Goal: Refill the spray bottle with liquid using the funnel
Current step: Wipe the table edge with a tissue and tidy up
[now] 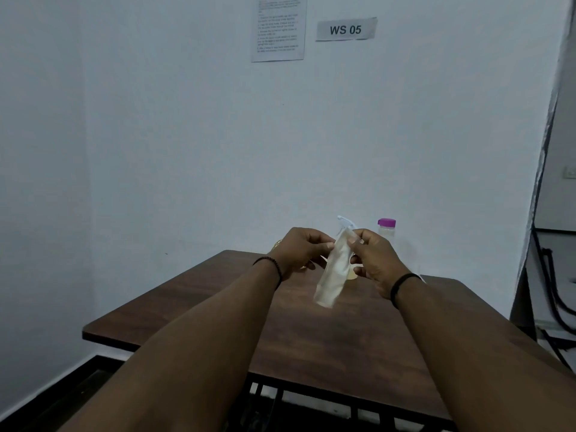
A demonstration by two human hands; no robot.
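I hold a whitish translucent spray bottle (330, 275) with a white trigger head tilted above the brown table (218, 307); its base points down toward me and looks blurred. My left hand (296, 251) pinches its upper body from the left. My right hand (374, 260) grips it near the neck from the right. A clear bottle with a purple cap (386, 227) stands at the table's far edge behind my right hand. Bits of a yellowish object (276, 244) show behind my left hand; I cannot tell what it is.
The table stands against a white wall with a printed sheet (278, 28) and a "WS 05" label (346, 29). Black cables (551, 291) hang at the right beside a white unit. The table's metal frame shows below its near edge.
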